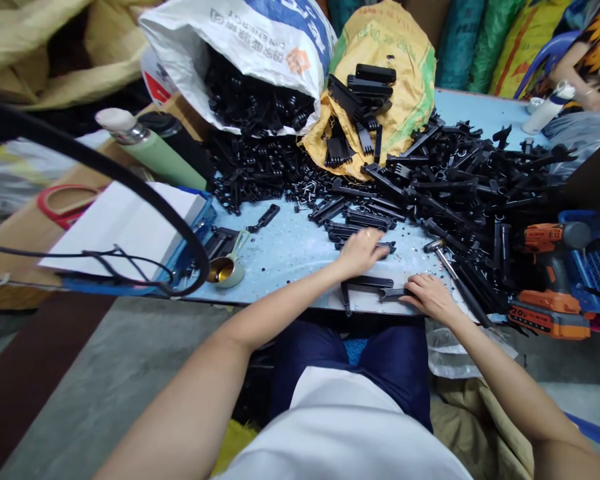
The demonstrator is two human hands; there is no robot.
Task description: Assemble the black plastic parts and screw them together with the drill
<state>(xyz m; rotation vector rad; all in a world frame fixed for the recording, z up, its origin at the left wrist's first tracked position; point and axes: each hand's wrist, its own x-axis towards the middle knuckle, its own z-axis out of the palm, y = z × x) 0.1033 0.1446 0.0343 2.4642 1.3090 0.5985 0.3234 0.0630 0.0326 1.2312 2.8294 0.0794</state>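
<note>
My left hand (pixel 361 255) reaches over the front of a row of long black plastic parts (pixel 347 230). Its fingers are apart and touch the nearest part. Close to the table's front edge, my right hand (pixel 430 295) has its fingertips closed on the end of a black plastic part with a forked tip (pixel 391 293). Beside that tip lies a flat black bar (pixel 373 282), with another narrow black piece (pixel 347 300) angled down over the edge. My right fingers partly hide the part they hold.
A hammer (pixel 455 277) and an orange cordless drill (pixel 553 280) lie to the right. Heaped black parts (pixel 460 180) spread behind. White (pixel 260 40) and yellow sacks (pixel 400 53) spill more. At left are a measuring cup (pixel 227 272), a green bottle (pixel 165 157) and a cable (pixel 130 180). Another person's arm (pixel 573 67) shows.
</note>
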